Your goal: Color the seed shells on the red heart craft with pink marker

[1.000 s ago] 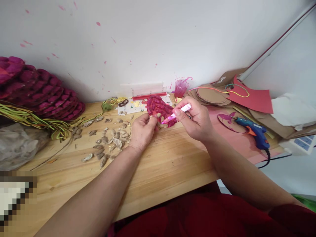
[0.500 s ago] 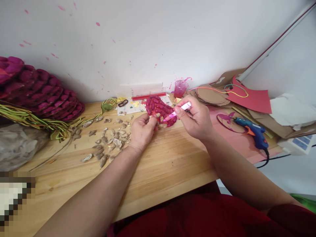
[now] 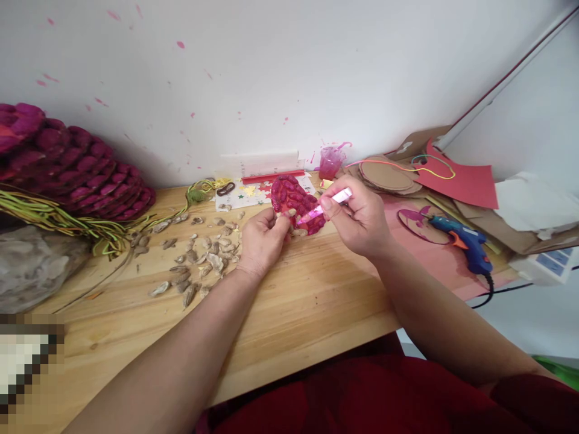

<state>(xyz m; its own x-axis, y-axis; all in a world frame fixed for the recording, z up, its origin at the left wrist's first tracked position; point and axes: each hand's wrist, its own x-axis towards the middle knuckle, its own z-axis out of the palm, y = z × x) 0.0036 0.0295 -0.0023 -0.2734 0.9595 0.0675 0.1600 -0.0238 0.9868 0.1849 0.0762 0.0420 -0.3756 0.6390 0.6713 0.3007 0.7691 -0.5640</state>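
Note:
My left hand [image 3: 263, 239] is closed on the near left edge of a rounded piece covered in peanut shells [image 3: 292, 191], most of them painted magenta. A few shells along its near edge are still bare tan. In my right hand [image 3: 359, 220] is a short white paintbrush [image 3: 338, 197], slanting down to the left. Its pink tip is at the piece's near side, by the unpainted shells; whether it touches is too small to tell. Loose peanut shells [image 3: 216, 261] lie scattered on the wooden table [image 3: 298, 313], left of my left hand.
A pink-stained cup [image 3: 331, 161] stands by the splashed wall. At right are cardboard discs [image 3: 386, 175], red paper [image 3: 461, 181] and a blue glue gun [image 3: 468, 241]. A large magenta scaly form [image 3: 85, 169], green-yellow cords [image 3: 67, 217] and a plastic bag [image 3: 38, 265] fill the left.
The shell-covered piece has shifted and tilted slightly to the right in my left hand. The brush tip has moved a little left and down across its near part.

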